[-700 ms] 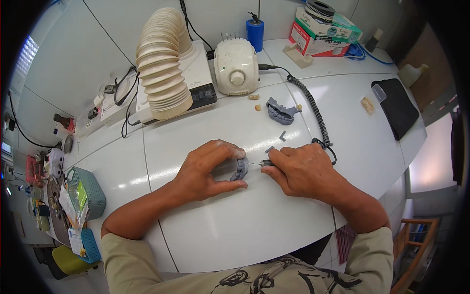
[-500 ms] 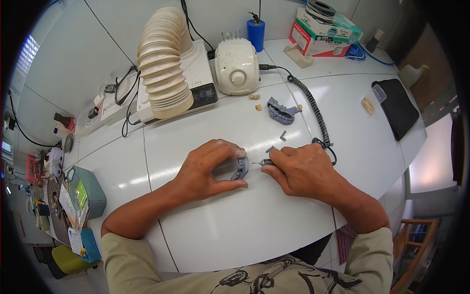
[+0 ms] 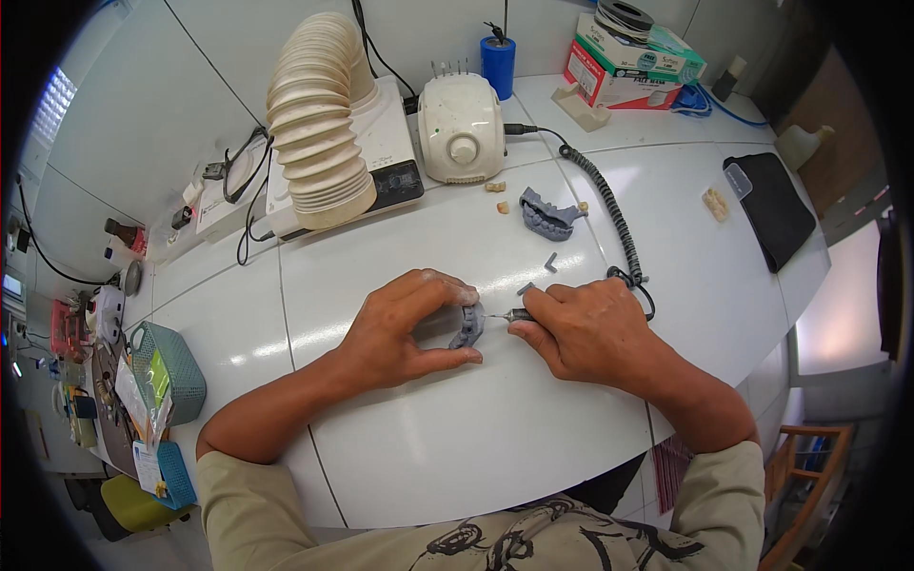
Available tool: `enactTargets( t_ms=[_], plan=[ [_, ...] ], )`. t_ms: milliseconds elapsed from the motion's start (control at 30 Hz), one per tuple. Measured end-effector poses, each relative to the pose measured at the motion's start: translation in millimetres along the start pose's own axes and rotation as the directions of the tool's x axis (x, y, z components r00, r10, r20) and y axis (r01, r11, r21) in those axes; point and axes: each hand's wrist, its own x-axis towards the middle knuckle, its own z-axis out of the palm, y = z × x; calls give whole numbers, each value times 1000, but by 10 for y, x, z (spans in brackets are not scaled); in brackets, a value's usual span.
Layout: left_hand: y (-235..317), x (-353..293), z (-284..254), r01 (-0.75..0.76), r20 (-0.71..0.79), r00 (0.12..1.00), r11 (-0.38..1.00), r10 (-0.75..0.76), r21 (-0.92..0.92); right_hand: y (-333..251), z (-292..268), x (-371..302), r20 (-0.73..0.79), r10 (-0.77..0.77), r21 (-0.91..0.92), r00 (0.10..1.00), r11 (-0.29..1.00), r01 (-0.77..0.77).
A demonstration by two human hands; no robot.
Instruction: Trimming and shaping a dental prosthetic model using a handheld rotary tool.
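Note:
Between the thumb and fingers of my left hand [image 3: 405,328] sits a grey dental model [image 3: 466,328], held on its edge just over the white table. My right hand [image 3: 590,333] is closed round a rotary handpiece [image 3: 519,315], its thin bur pointing left at the model's right side. Whether the bur tip touches the model is too small to tell. Fine pale dust coats my left fingertips. From behind my right hand a coiled black cord [image 3: 609,205] runs up to a white control box [image 3: 461,128]. Another grey dental model [image 3: 549,216] lies beyond my hands, near two small grey pieces [image 3: 550,263].
A ribbed cream suction hose [image 3: 319,124] arches over a white unit at the back. Small tooth-coloured pieces [image 3: 495,187] lie by the control box. Glove and mask boxes [image 3: 628,67] stand far right, a black pouch [image 3: 769,202] at right, a teal basket [image 3: 171,371] at left.

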Motion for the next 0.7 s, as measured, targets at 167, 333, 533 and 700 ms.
enactTargets(
  t_ms=[167,333,533,700],
  plan=[
    [24,7,-15,27,16,1000,1000,-27,1,4,-12,2,16,-1,-5,1000,1000,1],
    [28,9,-15,21,17,1000,1000,-21,12,7,-12,-1,7,-3,-14,1000,1000,3],
    [22,3,-8,29,14,999,1000,-29,4,2,-15,0,8,-3,-13,1000,1000,3],
    [32,6,-18,25,14,1000,1000,-25,19,5,-9,0,4,-11,-18,1000,1000,11]
  ],
)
